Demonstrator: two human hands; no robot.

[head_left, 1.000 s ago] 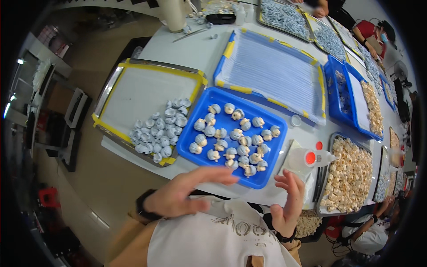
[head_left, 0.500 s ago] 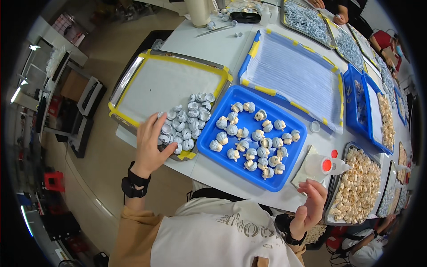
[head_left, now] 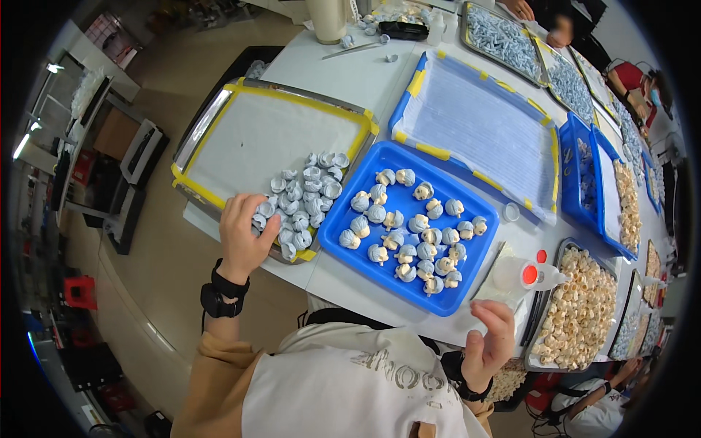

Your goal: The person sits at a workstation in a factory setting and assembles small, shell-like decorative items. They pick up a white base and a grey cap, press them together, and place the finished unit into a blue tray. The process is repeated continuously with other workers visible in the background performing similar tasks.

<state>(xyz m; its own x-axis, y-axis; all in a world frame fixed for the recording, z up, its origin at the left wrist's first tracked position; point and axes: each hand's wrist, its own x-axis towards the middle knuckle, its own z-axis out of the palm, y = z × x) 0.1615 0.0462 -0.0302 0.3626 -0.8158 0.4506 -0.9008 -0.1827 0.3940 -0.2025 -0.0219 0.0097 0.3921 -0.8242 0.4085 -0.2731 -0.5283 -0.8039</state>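
My left hand rests on the near corner of a metal tray edged with yellow tape, its fingers touching a heap of small grey-blue shell-like pieces. Whether it grips one I cannot tell. My right hand hovers at the table's near edge with fingers curled and nothing visible in it, just below a small white squeeze bottle with a red cap. Between the hands lies a blue tray holding several grey-and-cream pieces.
A white-lined blue tray lies behind. To the right stand a metal tray of cream pieces, more blue trays and trays of grey pieces. Another person's hand shows at the far end. Floor and shelving lie to the left.
My left hand moved from near my body out to the left onto the grey pieces in the metal tray. My right hand dropped slightly toward the table edge.
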